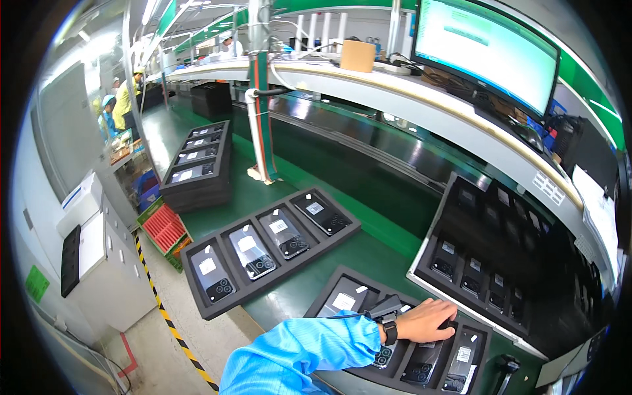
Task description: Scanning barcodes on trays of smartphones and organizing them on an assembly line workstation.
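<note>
Black foam tray [446, 365] at 5 o'clock in the head view, bearing phones [463, 355]. Above it the left hand [428, 320] is half-curled; whether it grips 1, I cannot tell. Right hand out of view. Best keep fingertips light, sleeve [309, 342] clear of lenses.

We've got bare green bench [385, 253] between the middle tray [289, 275] and the near tray [485, 349], but the post [261, 125] stands behind, the tray stack [484, 230] walling our right
</note>
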Available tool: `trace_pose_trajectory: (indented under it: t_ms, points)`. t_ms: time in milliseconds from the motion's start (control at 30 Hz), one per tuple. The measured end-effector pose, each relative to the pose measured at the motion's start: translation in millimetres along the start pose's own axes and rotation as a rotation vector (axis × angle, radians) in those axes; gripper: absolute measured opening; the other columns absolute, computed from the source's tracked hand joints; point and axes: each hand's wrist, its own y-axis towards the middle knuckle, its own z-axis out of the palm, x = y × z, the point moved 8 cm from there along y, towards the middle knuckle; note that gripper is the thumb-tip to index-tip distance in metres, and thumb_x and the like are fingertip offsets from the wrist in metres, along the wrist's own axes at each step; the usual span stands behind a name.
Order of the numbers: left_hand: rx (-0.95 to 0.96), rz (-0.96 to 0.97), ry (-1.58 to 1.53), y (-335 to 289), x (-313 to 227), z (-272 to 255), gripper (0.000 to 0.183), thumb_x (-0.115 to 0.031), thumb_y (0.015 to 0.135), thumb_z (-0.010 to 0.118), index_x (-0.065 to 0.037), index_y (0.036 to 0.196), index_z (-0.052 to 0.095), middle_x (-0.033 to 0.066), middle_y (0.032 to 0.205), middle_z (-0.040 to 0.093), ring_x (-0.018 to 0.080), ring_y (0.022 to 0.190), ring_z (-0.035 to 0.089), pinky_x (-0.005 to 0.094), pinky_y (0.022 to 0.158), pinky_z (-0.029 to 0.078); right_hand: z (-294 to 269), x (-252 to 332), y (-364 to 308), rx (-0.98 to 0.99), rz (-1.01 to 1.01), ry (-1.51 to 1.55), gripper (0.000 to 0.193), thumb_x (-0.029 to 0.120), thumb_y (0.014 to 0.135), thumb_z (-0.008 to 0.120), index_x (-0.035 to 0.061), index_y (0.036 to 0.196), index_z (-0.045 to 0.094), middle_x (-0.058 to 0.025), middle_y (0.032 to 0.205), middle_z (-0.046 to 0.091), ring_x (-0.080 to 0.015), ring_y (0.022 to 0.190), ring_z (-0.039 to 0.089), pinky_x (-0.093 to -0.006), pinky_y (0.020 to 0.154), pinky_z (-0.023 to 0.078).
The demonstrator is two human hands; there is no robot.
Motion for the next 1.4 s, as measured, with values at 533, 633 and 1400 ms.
trace_pose_trajectory:
  t_ms: [533, 633, 1400]
  points:
    - [0.014, 0.044, -0.111, 10.3, 3.5, -1.0, 0.041, -0.039, 0.095, 0.067, -0.003, 0.11, 0.055, 0.0172, 0.108, 0.06, 0.0386, 0.104, 0.056, 0.0466, 0.096, 0.043, 287.0, 163.5, -406.9, 1.689, -0.044, -0.687, 0.034, 0.032, 0.097, 0.063, 0.0005, 0.088, 0.072, -0.0074, 0.067, 0.064, -0.017, 0.054, 0.061, -0.0346, 0.054, 0.05]
    - [0.027, 0.081, -0.048, 5.8, 0.6, -0.6, 0.043, -0.04, 0.095, 0.067, -0.003, 0.115, 0.057, 0.0175, 0.114, 0.058, 0.0386, 0.107, 0.056, 0.0462, 0.098, 0.043, 280.7, 164.1, -402.0, 1.64, -0.069, -0.781, 0.037, 0.035, 0.095, 0.068, 0.0013, 0.082, 0.071, -0.0071, 0.065, 0.064, -0.0134, 0.057, 0.061, -0.033, 0.056, 0.05]
    - [0.156, -0.194, 0.296, -46.3, 26.6, -69.4, 0.023, -0.03, 0.096, 0.062, -0.01, 0.103, 0.071, 0.0087, 0.112, 0.068, 0.0315, 0.111, 0.061, 0.0453, 0.101, 0.044, 227.5, 157.0, -334.5, 0.957, 0.565, 0.418, 0.048, 0.016, 0.094, 0.07, 0.0046, 0.138, 0.054, -0.0071, 0.076, 0.062, -0.0174, 0.058, 0.059, -0.0327, 0.052, 0.051]
